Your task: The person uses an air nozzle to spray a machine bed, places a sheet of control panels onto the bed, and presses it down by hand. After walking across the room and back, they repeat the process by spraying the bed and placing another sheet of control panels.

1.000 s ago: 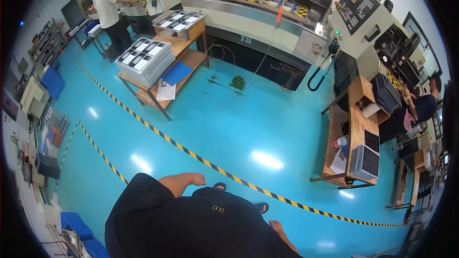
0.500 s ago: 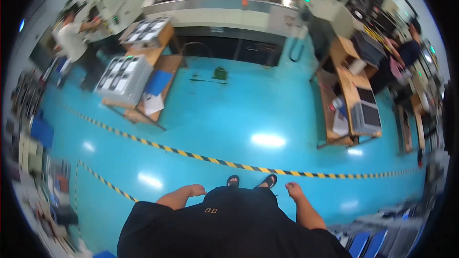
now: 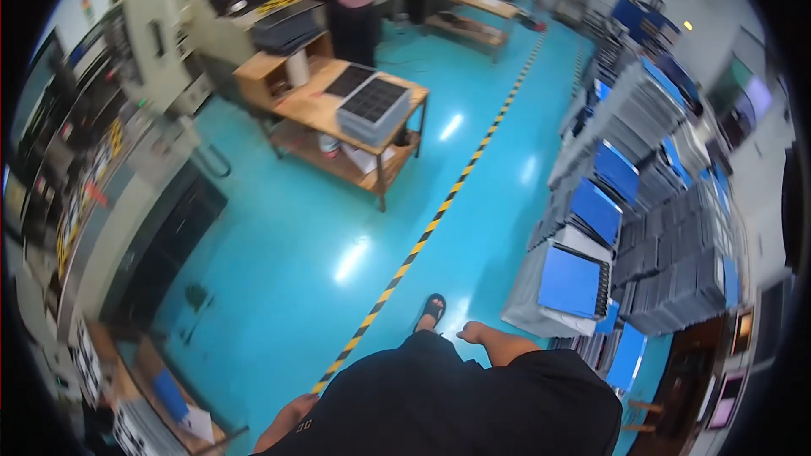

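Right of the striped tape [image 3: 435, 218], the half-curled, seemingly empty right hand [image 3: 473, 333] is best kept clear of the grey stacks [image 3: 672, 294]; the left hand's [image 3: 296, 412] opening and hold cannot be told.

Wooden workbench [image 3: 311, 107] bearing grey tray stack [image 3: 370, 114]; second bench [image 3: 488, 5] beyond.

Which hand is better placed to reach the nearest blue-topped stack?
Probably the right hand: it appears empty and is nearer the blue-topped stack, while the left hand is farther away, toward the picture's lower left.
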Demonstrator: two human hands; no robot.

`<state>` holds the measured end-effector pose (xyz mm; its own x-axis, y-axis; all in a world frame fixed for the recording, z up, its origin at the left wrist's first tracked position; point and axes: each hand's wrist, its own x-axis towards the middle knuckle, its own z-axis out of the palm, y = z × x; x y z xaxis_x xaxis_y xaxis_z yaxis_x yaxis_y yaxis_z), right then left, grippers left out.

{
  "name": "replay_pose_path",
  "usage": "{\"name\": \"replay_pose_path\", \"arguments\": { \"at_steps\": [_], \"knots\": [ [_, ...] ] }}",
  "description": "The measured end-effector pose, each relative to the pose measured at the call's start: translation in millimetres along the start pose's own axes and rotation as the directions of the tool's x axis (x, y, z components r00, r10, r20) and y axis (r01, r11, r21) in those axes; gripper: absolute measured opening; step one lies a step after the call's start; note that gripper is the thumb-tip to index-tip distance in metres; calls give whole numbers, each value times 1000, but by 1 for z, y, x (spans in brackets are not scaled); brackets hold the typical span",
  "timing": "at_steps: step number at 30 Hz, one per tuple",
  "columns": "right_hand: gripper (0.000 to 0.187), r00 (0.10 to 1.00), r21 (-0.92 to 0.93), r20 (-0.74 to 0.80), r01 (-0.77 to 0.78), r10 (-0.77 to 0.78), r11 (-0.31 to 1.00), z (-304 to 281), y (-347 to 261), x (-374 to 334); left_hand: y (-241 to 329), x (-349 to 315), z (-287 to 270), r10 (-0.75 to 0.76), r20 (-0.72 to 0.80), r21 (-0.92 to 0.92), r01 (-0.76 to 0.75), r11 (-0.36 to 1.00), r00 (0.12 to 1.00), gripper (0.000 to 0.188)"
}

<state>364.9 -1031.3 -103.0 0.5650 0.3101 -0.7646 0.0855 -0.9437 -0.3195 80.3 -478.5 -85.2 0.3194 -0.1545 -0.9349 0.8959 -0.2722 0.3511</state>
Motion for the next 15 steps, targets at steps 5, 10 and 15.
{"name": "replay_pose_path", "arguments": {
  "at_steps": [5,10,15],
  "knots": [
    [57,992,385,-67,-77,111,920,-48,53,-12,153,43,-31,-106,-17,352,105,930,994,39],
    [63,955,629,178,-296,237,719,-120,105,-26,373,99,2,81,26,394,-85,915,996,40],
    [69,939,917,211,-286,272,277,-195,134,-14,552,132,66,304,26,280,-299,912,952,45]
  ]
}}
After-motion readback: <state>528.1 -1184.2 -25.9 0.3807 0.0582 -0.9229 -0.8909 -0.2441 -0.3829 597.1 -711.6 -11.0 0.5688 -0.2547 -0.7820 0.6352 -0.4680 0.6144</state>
